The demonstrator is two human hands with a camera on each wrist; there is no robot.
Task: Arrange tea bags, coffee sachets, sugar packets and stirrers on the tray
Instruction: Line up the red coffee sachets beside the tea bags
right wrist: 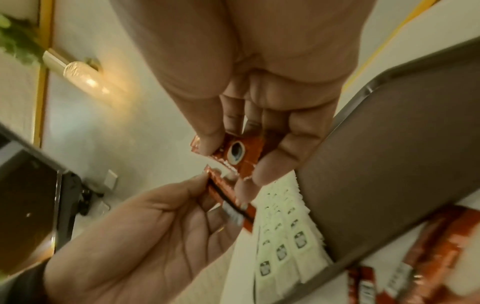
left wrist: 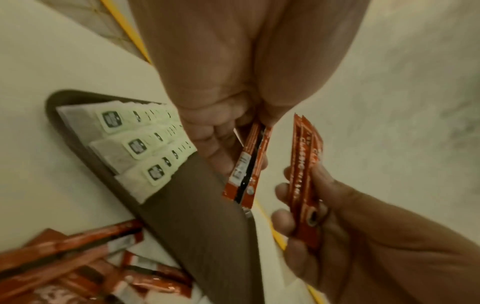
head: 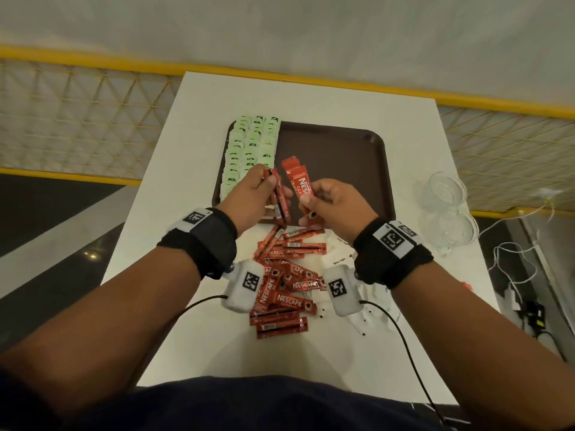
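Your left hand (head: pixel 252 194) is pinching a few red coffee sachets (head: pixel 279 197) and your right hand (head: pixel 334 204) is gripping another red bundle (head: pixel 299 185) above the near edge of the brown plastic tray (head: pixel 342 157). Pale green tea bags (head: pixel 252 147) are lining its left side; loose sachets (head: pixel 281 284) are lying on the white worktop (head: pixel 404 144) near you.
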